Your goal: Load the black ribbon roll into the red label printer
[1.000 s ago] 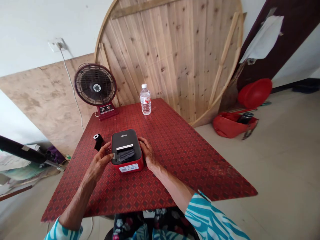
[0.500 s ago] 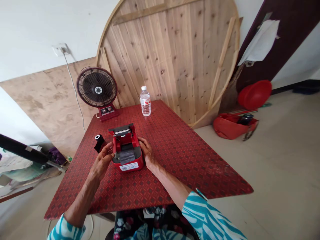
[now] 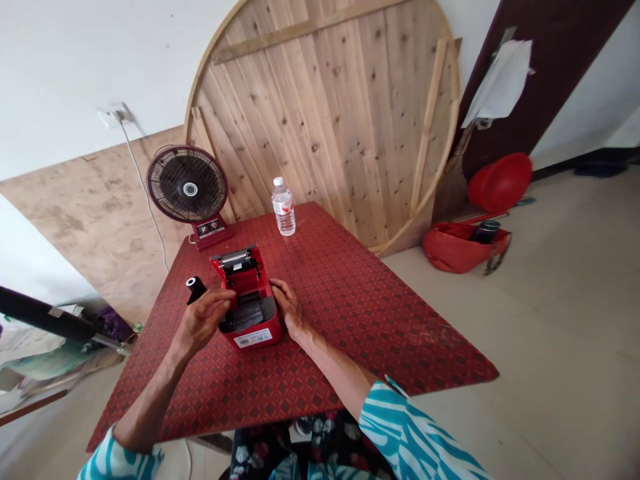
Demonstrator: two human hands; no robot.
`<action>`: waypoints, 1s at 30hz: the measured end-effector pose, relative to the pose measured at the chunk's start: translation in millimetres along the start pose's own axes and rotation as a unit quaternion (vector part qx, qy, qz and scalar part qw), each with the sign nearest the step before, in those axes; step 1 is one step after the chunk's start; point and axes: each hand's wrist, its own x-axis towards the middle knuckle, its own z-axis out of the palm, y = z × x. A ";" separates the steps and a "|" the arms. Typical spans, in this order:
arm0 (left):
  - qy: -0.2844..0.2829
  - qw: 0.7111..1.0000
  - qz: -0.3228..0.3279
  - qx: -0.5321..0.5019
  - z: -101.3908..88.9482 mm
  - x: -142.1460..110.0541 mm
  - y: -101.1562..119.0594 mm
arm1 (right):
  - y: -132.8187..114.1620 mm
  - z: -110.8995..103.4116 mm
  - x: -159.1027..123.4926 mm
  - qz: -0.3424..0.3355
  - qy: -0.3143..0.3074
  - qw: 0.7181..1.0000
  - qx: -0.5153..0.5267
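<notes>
A red label printer (image 3: 253, 339) stands on the table with its lid (image 3: 239, 260) raised, and a dark ribbon strip (image 3: 248, 315) lies across its inside and front. My left hand (image 3: 203, 319) is at the printer's left side, fingers stretched over the rim towards the inside. Nothing shows in those fingers, though the tips partly overlap the printer. Against the right side wall my right hand (image 3: 289, 310) is pressed, its fingers curved along the edge. Just beyond my left hand stands a small black roll (image 3: 195, 287) with a white core.
A water bottle (image 3: 284, 207) and a dark red fan (image 3: 189, 190) stand at the back of the patterned red table (image 3: 350, 313). Behind leans a large round wooden board (image 3: 325, 120). On the floor to the right are a red bag (image 3: 447, 250) and a red basin (image 3: 507, 181).
The printer's lid and the bar mechanism in it have tilted further up and back. My left hand has shifted over the printer's left rim; my right hand stays at the right side.
</notes>
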 end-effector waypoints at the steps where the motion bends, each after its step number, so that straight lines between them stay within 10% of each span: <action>1: -0.033 0.999 0.018 0.036 3.1 8.9 4.3 | -0.6 0.1 0.0 0.001 0.001 1.000 -0.001; 9: -0.279 0.923 0.010 0.266 25.0 78.9 9.5 | -4.7 1.2 1.1 0.005 0.009 1.000 -0.020; 16: -0.322 0.909 -0.007 0.265 27.8 88.7 9.9 | -8.8 1.8 0.9 0.013 0.007 1.000 -0.014; 24: -0.142 0.988 -0.065 0.014 -31.2 51.3 26.2 | -7.4 -0.2 -0.5 0.020 0.001 1.000 0.000; 30: 0.052 0.993 -0.093 -0.055 -87.6 55.3 11.1 | -8.2 -0.8 -2.5 0.035 0.014 0.999 0.000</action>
